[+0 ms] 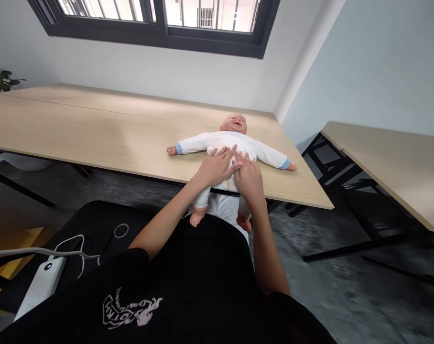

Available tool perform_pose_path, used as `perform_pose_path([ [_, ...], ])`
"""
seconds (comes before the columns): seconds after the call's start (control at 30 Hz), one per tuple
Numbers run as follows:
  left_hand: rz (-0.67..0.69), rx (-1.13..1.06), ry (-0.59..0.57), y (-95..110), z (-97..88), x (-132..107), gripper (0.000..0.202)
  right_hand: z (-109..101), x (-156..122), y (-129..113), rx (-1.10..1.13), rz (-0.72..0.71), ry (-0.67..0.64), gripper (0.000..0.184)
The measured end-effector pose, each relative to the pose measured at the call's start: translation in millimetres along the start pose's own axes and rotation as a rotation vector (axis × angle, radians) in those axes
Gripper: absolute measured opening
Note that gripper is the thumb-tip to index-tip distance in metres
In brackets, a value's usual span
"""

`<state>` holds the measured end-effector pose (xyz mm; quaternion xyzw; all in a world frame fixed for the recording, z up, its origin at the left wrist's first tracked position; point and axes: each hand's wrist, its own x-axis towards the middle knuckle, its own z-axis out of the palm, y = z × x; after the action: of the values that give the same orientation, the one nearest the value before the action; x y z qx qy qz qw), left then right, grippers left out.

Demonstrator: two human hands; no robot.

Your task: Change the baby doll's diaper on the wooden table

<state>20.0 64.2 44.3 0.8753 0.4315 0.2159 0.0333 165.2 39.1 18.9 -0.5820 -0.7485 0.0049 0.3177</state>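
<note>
A baby doll in a white suit with blue cuffs lies face up on the wooden table. Its arms are spread wide and its legs hang over the front edge. My left hand lies flat on the doll's belly with the fingers stretched out. Beside it, my right hand rests on the other side of the belly, fingers extended, and the two hands touch near the thumbs. Neither hand grasps anything. The middle of the doll's torso is partly hidden under my hands.
Behind the table is a wall with a dark-framed window. Another table stands to the right. At lower left, a black chair bears a white power bank with cables and a bracelet. A plant shows at far left.
</note>
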Motion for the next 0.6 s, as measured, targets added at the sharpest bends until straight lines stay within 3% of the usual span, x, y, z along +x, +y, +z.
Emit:
perform_pose_path([
  [0.23,-0.003,-0.016,-0.026,-1,-2.9,0,0.064,-1,-2,-5,-0.036,0.004,-0.001,0.055],
  [0.37,0.008,-0.098,0.031,-7,-1.6,-15,0.063,-5,-15,-1,0.069,-0.032,0.081,0.053],
  [0.47,-0.029,-0.240,0.206,-9,3.6,-40,0.060,-10,-36,4,0.234,-0.014,0.233,0.050],
  [0.6,-0.177,-0.363,0.488,-9,11.8,-71,0.029,-13,-65,3,0.299,0.116,0.408,0.035],
])
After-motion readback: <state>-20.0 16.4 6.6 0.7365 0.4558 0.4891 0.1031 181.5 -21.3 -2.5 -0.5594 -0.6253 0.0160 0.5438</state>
